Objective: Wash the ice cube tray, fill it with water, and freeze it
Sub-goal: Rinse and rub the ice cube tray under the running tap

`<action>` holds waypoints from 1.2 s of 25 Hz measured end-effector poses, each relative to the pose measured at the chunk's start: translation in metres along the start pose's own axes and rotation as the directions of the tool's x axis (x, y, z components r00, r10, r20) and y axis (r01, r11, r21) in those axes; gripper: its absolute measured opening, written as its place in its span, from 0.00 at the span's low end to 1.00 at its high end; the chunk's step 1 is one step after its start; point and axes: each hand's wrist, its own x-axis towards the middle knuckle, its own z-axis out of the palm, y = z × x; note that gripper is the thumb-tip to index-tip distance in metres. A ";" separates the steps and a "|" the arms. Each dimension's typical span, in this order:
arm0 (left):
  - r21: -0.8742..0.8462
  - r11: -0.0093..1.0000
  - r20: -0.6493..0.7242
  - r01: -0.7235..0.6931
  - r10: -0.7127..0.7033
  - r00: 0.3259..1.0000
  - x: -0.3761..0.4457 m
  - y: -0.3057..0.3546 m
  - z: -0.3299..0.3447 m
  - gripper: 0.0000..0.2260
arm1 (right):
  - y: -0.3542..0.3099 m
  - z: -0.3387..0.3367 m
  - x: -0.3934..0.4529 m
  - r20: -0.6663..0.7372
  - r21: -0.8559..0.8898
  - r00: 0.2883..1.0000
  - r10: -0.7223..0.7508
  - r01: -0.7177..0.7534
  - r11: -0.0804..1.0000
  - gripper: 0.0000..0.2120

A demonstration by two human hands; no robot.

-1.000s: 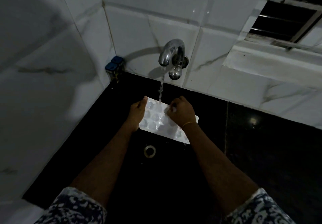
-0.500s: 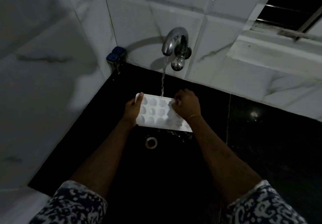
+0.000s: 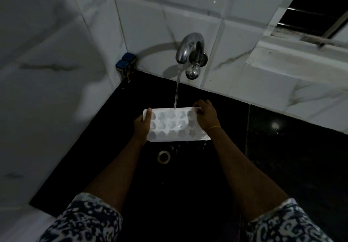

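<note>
Both hands grip the tray's ends: your left hand (image 3: 142,126), your right hand (image 3: 206,114).
White ice cube tray (image 3: 175,126), shaped cells up; tap stream (image 3: 177,91) strikes its far edge between them.

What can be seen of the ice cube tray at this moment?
The ice cube tray is a white, plastic-looking rectangle with three rows of shaped hollows, one star-like. It is held face up over the black sink, above the drain. The left hand holds its left end, thumb on the rim; the right hand covers its right end. Water from the tap strikes near its far edge, and drops fall from its near edge.
</note>
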 end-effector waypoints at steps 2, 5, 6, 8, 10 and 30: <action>0.157 0.986 -0.022 -0.054 0.059 0.998 0.006 -0.005 0.001 0.20 | -0.002 0.002 -0.001 0.007 -0.011 0.998 -0.056 0.056 0.998 0.14; 0.368 0.925 0.045 -0.098 0.088 0.995 0.013 -0.013 0.006 0.31 | -0.004 0.007 -0.005 0.019 -0.048 0.994 -0.111 0.112 0.993 0.14; 0.420 0.902 0.060 -0.101 0.083 0.995 0.010 -0.009 0.011 0.33 | -0.005 0.007 -0.004 0.021 -0.056 0.993 -0.116 0.117 0.992 0.13; 0.689 0.717 0.073 -0.102 0.072 0.995 -0.001 0.004 0.024 0.31 | -0.013 0.008 -0.002 0.038 -0.077 0.988 -0.147 0.150 0.986 0.12; 0.837 0.487 0.208 -0.249 0.137 0.969 -0.007 0.015 0.038 0.24 | -0.018 0.008 0.001 0.054 -0.123 0.975 -0.217 0.222 0.967 0.13; 0.563 0.694 0.518 -0.449 0.126 0.846 0.000 0.034 0.031 0.13 | -0.043 0.023 0.007 0.013 -0.506 0.829 -0.560 0.488 0.711 0.10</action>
